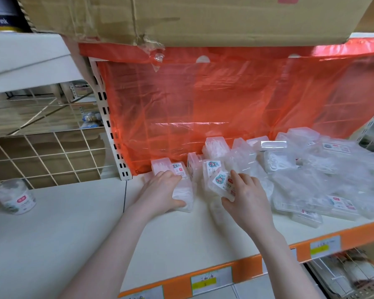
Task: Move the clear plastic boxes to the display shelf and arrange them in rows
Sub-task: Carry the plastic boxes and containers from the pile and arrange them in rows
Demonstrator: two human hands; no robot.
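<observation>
Near edge of display shelf [203, 244]: price tags, handwriting unreadable. Your left hand [160, 193] at frame centre, grip curled round clear box [183, 190]; right hand [246, 195] pinches stickered box [221, 182]. Square both upright, sides touching, labels forward. Loose pile [322, 169] sits right. Far upper left, tin [2, 16] reads "Drink".

A retail shop aisle, mid-stocking.

White metal display shelf [181, 238] with an orange price-label strip [246, 269] holding handwritten paper tags [211, 281], white wire-grid back panel [41, 156], brown cardboard carton [181, 18] overhead.
</observation>
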